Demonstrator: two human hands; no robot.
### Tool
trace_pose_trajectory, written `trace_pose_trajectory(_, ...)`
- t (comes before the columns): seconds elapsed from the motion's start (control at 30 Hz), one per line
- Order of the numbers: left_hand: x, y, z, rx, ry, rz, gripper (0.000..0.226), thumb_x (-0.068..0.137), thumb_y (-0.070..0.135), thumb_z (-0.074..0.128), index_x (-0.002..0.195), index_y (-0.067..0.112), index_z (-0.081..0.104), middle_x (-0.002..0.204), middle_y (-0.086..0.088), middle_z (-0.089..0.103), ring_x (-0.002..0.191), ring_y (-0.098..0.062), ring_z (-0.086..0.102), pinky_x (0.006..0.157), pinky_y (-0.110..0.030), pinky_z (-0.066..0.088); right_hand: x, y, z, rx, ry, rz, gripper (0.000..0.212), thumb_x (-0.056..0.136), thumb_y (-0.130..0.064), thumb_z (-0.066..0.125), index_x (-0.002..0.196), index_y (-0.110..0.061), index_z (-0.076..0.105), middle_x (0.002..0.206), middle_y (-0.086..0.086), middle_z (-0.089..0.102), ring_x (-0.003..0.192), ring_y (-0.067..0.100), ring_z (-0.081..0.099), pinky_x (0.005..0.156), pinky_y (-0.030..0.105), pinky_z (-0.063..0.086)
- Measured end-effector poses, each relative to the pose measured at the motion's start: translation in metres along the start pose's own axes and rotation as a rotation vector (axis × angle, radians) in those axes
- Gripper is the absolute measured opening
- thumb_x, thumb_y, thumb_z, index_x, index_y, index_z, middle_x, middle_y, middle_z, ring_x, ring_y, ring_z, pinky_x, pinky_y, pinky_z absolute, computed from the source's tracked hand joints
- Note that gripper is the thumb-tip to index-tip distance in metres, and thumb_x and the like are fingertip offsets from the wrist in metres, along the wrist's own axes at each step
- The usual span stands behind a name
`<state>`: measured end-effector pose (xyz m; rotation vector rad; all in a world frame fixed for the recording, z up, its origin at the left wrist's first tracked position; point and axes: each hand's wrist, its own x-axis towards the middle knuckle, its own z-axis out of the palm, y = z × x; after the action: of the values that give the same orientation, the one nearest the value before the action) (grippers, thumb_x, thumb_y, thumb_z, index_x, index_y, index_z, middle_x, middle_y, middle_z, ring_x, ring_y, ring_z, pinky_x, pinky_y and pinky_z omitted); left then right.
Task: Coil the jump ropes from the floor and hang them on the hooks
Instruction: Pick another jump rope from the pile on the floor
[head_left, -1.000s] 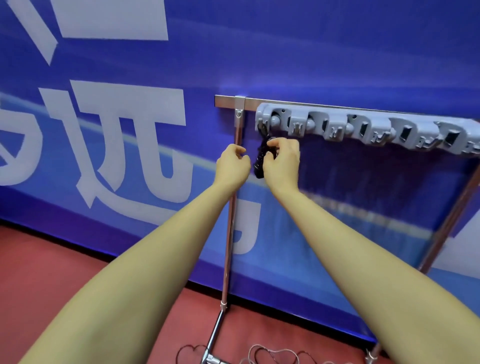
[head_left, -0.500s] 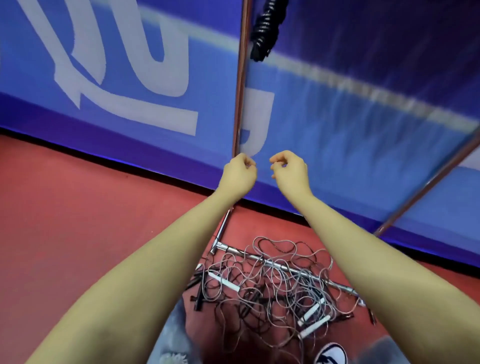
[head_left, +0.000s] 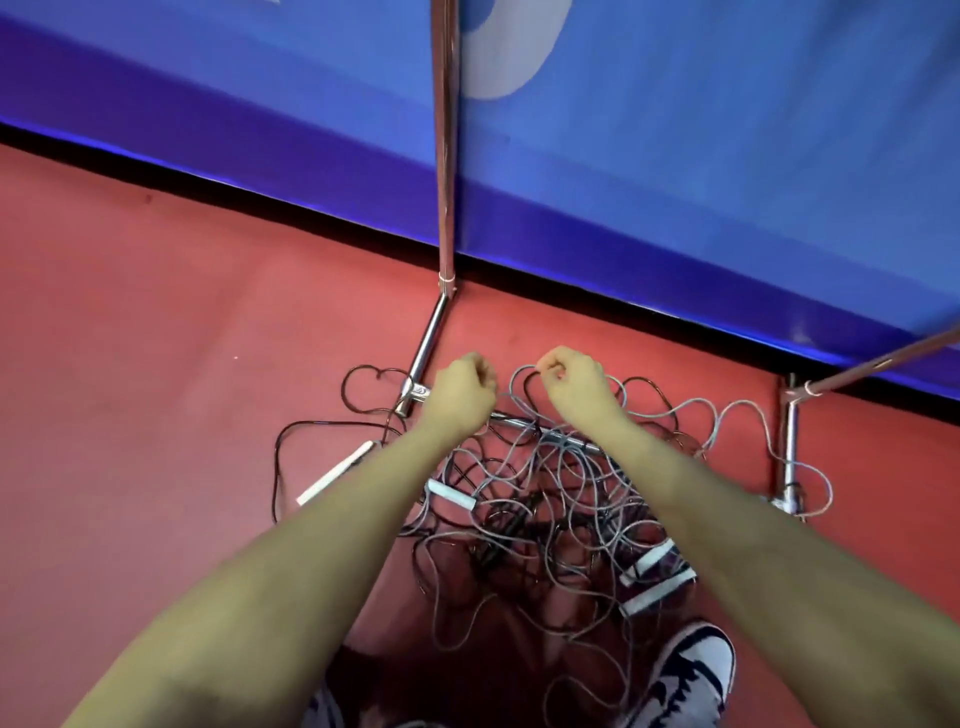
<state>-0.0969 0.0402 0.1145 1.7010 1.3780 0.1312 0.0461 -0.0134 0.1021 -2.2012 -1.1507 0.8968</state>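
Two curled hands, left hand (head_left: 460, 392) | right hand (head_left: 574, 384) | over tangled ropes (head_left: 545, 499) | rack base bar (head_left: 423, 345)

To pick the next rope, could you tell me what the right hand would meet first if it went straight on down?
Probably the grey rope loops under the right hand, draped over the rack's base bar; depth is unclear.

Your single head camera looks steeply down from standing height, facing the blue wall banner (head_left: 675, 156), close over your outstretched hands (head_left: 462, 389) and the red floor (head_left: 156, 338).
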Motion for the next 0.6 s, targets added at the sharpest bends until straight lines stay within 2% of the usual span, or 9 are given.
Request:
trace_pose_trajectory(0.13, 0.038, -0.04, 0.034, 0.059, -0.077, -0.002, 0.02, 0.091, 0.006, 0.047, 0.104, 0.003, 0.063, 0.099, -0.014, 0.068, 0.09, -0.031, 0.062, 0.076, -0.031, 0.047, 0.037, 0.049, 0.037, -0.127, -0.165, 0.089, 0.027, 0.092, -0.001, 0.043, 0.113, 0.002, 0.062, 0.115, 0.021, 0.064, 0.109, 0.035, 0.058, 0.093, 0.035, 0.041)
trace_pose_trajectory(0.2, 0.054, -0.052, 0.054, 0.093, -0.117, 0.021, 0.025, 0.089, 0.005, 0.049, 0.11, 0.005, 0.063, 0.109, -0.015, 0.066, 0.098, -0.033, 0.061, 0.085, -0.036, 0.049, 0.049, 0.069, 0.053, -0.261, -0.255, 0.137, 0.033, 0.097, -0.011, 0.042, 0.129, -0.006, 0.053, 0.128, 0.019, 0.058, 0.121, 0.036, 0.05, 0.1, 0.036, 0.035)
trace_pose_trajectory(0.3, 0.076, -0.066, 0.081, 0.242, -0.193, 0.108, 0.042, 0.089, 0.005, 0.049, 0.131, 0.008, 0.052, 0.131, -0.014, 0.054, 0.119, -0.032, 0.049, 0.101, -0.038, 0.039, 0.063, 0.093, 0.071, -0.453, -0.349, 0.2, 0.044, 0.097, -0.027, 0.047, 0.14, -0.021, 0.038, 0.134, 0.011, 0.054, 0.129, 0.031, 0.04, 0.103, 0.037, 0.027)
trace_pose_trajectory(0.37, 0.088, -0.074, 0.094, 0.369, -0.239, 0.126, 0.053, 0.09, 0.008, 0.047, 0.142, 0.01, 0.038, 0.143, -0.01, 0.042, 0.127, -0.032, 0.038, 0.106, -0.04, 0.034, 0.068, 0.107, 0.081, -0.476, -0.357, 0.203, 0.046, 0.091, -0.024, 0.055, 0.135, -0.024, 0.041, 0.127, 0.005, 0.058, 0.125, 0.027, 0.04, 0.099, 0.037, 0.024)
trace_pose_trajectory(0.47, 0.095, -0.075, 0.103, 0.517, -0.267, 0.149, 0.055, 0.094, 0.014, 0.045, 0.147, 0.014, 0.03, 0.147, -0.006, 0.037, 0.127, -0.032, 0.035, 0.106, -0.041, 0.032, 0.07, 0.111, 0.084, -0.435, -0.263, 0.167, 0.031, 0.087, -0.015, 0.056, 0.115, -0.027, 0.06, 0.111, -0.002, 0.066, 0.118, 0.022, 0.046, 0.093, 0.033, 0.023)
trace_pose_trajectory(0.53, 0.091, -0.07, 0.104, 0.584, -0.249, 0.163, 0.047, 0.096, 0.019, 0.043, 0.142, 0.016, 0.036, 0.142, -0.006, 0.044, 0.122, -0.033, 0.037, 0.1, -0.04, 0.032, 0.065, 0.107, 0.079, -0.379, -0.229, 0.092, 0.024, 0.088, -0.013, 0.054, 0.103, -0.027, 0.067, 0.097, -0.004, 0.065, 0.112, 0.021, 0.049, 0.089, 0.03, 0.022)
trace_pose_trajectory(0.6, 0.084, -0.06, 0.099, 0.627, -0.174, 0.206, 0.034, 0.096, 0.018, 0.042, 0.129, 0.014, 0.05, 0.129, -0.008, 0.055, 0.114, -0.031, 0.042, 0.09, -0.037, 0.034, 0.056, 0.097, 0.068, -0.323, -0.171, 0.005, 0.023, 0.089, -0.013, 0.054, 0.1, -0.026, 0.069, 0.09, -0.005, 0.059, 0.106, 0.022, 0.048, 0.081, 0.03, 0.02)
